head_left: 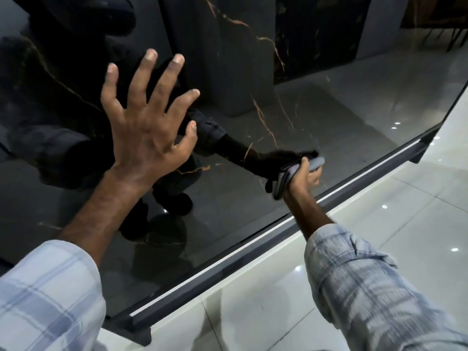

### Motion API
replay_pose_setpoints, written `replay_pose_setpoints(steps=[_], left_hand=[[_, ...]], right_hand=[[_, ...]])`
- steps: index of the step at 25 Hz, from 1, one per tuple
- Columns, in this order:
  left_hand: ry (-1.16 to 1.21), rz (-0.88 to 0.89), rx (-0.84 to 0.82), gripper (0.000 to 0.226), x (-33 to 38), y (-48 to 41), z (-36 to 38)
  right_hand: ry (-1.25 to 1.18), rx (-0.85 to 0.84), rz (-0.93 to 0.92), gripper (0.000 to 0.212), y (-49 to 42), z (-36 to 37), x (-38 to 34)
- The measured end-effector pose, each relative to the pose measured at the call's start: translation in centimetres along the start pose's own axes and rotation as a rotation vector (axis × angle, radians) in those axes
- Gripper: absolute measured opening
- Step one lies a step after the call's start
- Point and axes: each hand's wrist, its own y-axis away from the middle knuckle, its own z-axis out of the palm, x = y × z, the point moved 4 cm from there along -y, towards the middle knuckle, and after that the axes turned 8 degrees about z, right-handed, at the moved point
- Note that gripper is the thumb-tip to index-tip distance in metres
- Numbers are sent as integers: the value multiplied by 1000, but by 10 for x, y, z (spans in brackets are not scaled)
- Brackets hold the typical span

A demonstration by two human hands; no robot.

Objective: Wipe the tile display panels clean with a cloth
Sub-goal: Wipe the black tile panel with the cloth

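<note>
While the right hand (pixel 304 179) grips a folded grey cloth (pixel 291 174) against the shiny black tile panel (pixel 316 115), low down near its bottom edge | left hand (pixel 147 117) is spread wide, fingers straight, up by the panel's middle | dark rail (pixel 228 259) under the panel | white floor tiles (pixel 392 203) beside it

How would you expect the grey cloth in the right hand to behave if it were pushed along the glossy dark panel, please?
The cloth looks soft and floppy: it sits folded in layers inside the right hand. It would probably glide easily, since the dark panel is mirror-glossy. It seems light, held in one hand.
</note>
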Motion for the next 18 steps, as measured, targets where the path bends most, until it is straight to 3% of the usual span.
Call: replay_pose_setpoints(steps=[4,7,10,14,18], left_hand=[[-1,23,27,40,0,-2,0],[-7,13,31,38,-1,3,2],[45,-20,-5,36,1,5,-3],[189,-70,-254,35,6,-1,-16],[387,-143,-501,39,15,-13,-45]], right_hand=[[-189,-20,277,79,-52,3,94],[-234,-78,467,37,-8,-14,93],[-262,-64,587,39,43,-37,62],[-188,-81,724,43,116,-66,3],[-121,-118,731,39,182,-91,-59]])
